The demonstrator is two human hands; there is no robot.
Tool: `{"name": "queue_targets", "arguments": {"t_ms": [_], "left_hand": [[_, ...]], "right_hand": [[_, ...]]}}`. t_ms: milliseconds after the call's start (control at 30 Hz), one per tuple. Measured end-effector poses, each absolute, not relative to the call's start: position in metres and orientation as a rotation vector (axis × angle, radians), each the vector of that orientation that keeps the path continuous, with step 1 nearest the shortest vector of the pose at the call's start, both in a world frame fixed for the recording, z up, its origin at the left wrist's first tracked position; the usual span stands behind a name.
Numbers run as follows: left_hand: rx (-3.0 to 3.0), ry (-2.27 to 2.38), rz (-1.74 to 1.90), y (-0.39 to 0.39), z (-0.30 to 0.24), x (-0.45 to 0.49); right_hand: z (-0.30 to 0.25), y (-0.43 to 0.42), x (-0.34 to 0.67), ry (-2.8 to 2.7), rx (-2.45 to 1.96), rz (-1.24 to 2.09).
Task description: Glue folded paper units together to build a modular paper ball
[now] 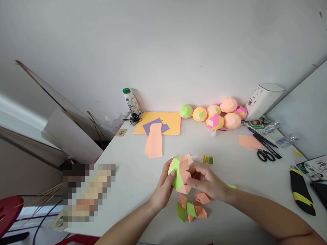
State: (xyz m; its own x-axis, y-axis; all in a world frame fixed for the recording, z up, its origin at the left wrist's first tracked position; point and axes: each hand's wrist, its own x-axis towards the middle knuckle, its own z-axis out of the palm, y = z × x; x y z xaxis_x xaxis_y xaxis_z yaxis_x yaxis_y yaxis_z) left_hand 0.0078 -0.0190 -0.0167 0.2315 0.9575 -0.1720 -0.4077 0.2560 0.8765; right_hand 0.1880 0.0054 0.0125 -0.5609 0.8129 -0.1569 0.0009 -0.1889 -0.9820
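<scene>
Above the front of the white table, my left hand is closed round a partly built folded-paper ball of green and peach pieces, its thumb lying on a green face. My right hand pinches a peach flap at the ball's right edge; its fingertips are partly hidden. Just below lie several loose folded paper pieces, green and peach. Behind the ball a small glue bottle with a yellow-green label rests on its side.
Several finished paper balls line the wall. Peach strips overlap a yellow sheet at back left, near a bottle and keys. To the right are scissors, pens and a black-yellow cutter.
</scene>
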Motion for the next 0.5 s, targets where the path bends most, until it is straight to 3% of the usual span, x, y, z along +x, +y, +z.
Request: {"name": "queue_targets", "arguments": {"t_ms": [500], "left_hand": [[0.991, 0.688, 0.997, -0.012, -0.016, -0.004]], "right_hand": [[0.025, 0.019, 0.201, -1.472, -0.824, 2.053]]}}
